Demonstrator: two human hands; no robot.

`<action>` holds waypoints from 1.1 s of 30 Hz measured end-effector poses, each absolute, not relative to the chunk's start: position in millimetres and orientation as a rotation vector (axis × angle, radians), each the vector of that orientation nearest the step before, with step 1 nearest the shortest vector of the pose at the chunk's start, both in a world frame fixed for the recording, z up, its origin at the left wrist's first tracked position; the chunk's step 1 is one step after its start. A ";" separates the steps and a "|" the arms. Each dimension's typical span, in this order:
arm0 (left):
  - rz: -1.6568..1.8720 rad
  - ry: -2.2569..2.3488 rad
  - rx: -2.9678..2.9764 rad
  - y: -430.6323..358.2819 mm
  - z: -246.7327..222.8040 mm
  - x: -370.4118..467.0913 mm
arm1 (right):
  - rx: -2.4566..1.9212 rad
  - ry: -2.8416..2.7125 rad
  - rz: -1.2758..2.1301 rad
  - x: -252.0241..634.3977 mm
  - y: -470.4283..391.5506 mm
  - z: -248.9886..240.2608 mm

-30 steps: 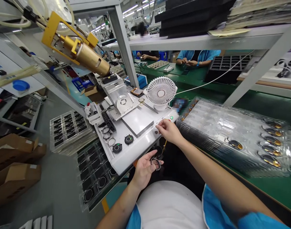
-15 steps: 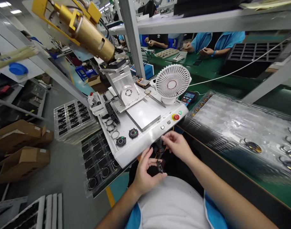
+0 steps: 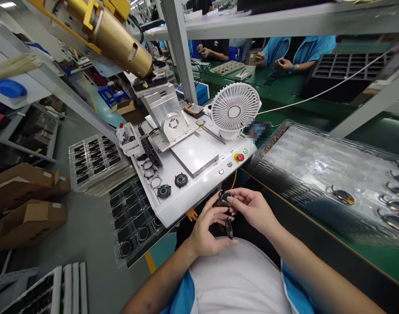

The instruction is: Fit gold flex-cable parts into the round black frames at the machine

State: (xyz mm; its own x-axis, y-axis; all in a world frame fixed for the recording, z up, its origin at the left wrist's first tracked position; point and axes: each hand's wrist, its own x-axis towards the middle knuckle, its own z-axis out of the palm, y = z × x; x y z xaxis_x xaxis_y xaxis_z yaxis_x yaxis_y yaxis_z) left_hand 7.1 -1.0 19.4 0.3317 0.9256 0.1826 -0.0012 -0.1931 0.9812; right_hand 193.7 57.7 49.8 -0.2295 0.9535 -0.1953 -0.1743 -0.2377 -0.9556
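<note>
Close in front of my body, my left hand (image 3: pixel 208 229) is closed on a thin dark disc (image 3: pixel 229 228), seen nearly edge-on between thumb and fingers. My right hand (image 3: pixel 252 207) pinches a round dark watch part (image 3: pixel 226 199), whose upper left edge my left fingertips reach. Both parts are just off the front edge of the white machine (image 3: pixel 204 187). On that machine's top lie two round black watch housings, one (image 3: pixel 164 191) nearer the corner and the other (image 3: pixel 181 179) to its right, with thin rings (image 3: pixel 156 182) behind them.
A white fan (image 3: pixel 235 109) stands at the machine's back right, near a red button (image 3: pixel 240 157). Above the metal fixture (image 3: pixel 173 126) hangs a gold cylinder (image 3: pixel 121 43). Clear trays (image 3: pixel 311 161) lie right, others (image 3: pixel 134 213) left. People sit across the green table (image 3: pixel 271 100).
My right hand has moved slightly right and down, and the round part at its fingertips now shows clearly. My left hand has shifted a little to the right with the thin disc.
</note>
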 end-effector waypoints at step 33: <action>1.342 0.797 0.994 11.1 0.2 -3.5 | -1.083 -0.867 1.993 174.1 32.9 58.3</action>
